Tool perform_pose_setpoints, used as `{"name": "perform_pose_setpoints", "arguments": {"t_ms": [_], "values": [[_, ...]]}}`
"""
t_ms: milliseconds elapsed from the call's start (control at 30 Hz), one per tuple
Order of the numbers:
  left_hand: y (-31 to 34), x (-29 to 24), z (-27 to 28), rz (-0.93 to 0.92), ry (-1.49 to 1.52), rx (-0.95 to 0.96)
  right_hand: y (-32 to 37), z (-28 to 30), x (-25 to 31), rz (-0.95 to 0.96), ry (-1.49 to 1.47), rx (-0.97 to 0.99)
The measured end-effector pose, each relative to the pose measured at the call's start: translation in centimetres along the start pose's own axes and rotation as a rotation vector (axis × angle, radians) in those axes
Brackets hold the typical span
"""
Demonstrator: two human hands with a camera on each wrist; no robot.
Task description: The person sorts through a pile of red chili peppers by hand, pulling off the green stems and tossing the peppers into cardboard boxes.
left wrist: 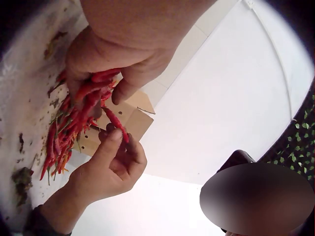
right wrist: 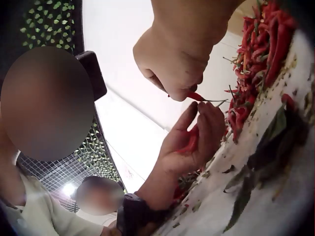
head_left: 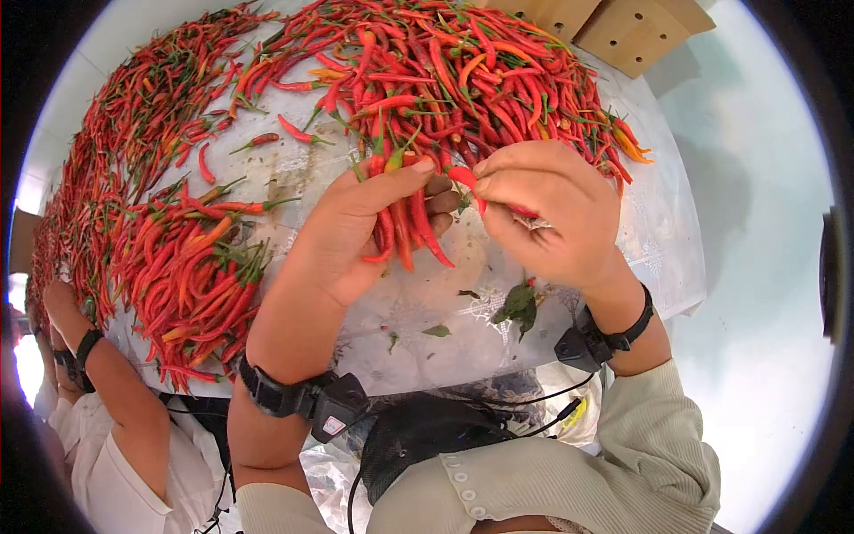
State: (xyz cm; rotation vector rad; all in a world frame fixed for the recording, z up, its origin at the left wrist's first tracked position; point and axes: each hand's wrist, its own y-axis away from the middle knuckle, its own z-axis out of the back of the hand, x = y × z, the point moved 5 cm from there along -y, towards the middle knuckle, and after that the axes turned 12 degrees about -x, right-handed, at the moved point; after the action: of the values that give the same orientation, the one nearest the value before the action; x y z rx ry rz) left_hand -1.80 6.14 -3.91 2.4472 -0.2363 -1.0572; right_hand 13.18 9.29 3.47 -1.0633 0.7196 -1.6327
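Tbl w/ white patterned cloth (head_left: 658,222), pale wall (head_left: 756,178) on R. Near side: dark leaf (head_left: 519,307) + scraps, loose on cloth. Just past that, L hand (head_left: 342,222) grips a bunch of red chillies (head_left: 418,218), thumb across upper part, lower ends hanging free. R hand (head_left: 560,209) pinches a single red chilli (head_left: 464,176) betw. thumb & fingers, close beside the bunch; can't tell if it touches.

Main risk, I'd say: L grip's v. full, w/ chillies at uneven heights, so a lifted thumb could drop the outer ones. R pinch on smooth skin: too light = slips, too hard = bruised or split. Leaf bits could cling to anything dropped.

Farther: smaller chilli heap (head_left: 196,285) on L, then big chilli pile (head_left: 445,80); its loose edge could slide if knocked. Holed cardboard boxes (head_left: 636,36) at far edge.
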Motion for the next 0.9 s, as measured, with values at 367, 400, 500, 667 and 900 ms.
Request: {"name": "perform_pose_setpoints", "arguments": {"t_ms": [367,400,500,667,900], "values": [[-0.2,-0.3,0.4,-0.111,-0.036,0.017,-0.2,0.3,-0.8,0.031,0.121,0.061],[-0.2,-0.3,0.4,-0.108,-0.032,0.024,-0.4,0.9,-1.7,-0.027,0.194,0.039],[0.1,-0.5,0.2,-0.100,-0.025,0.005,0.0,1.9,-4.2,-0.311,0.325,0.183],[0.0,-0.6,0.0,-0.168,-0.019,-0.005,2.1,1.9,-5.7,-0.451,0.322,0.606],[0.4,-0.7,-0.3,-0.161,-0.043,-0.041,2.7,1.0,-5.0,-0.379,0.216,0.682]]}}
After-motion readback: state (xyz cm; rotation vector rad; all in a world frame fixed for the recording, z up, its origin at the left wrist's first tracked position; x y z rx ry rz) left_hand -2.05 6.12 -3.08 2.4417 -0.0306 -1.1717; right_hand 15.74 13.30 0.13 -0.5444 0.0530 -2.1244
